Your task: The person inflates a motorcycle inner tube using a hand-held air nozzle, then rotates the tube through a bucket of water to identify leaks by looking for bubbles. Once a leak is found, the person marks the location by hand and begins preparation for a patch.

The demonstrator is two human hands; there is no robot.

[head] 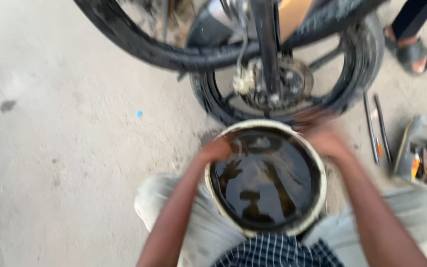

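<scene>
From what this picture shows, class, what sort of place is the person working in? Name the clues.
Probably an open-air roadside tyre or motorcycle repair spot. A motorcycle wheel stands on bare concrete ground, long metal tools lie beside it, and both hands grip a tub of dark water.

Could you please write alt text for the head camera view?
Both hands, left hand and right hand, grip the rim of a round basin of dark water, on concrete ground before a motorcycle wheel; tools lie right.
</scene>
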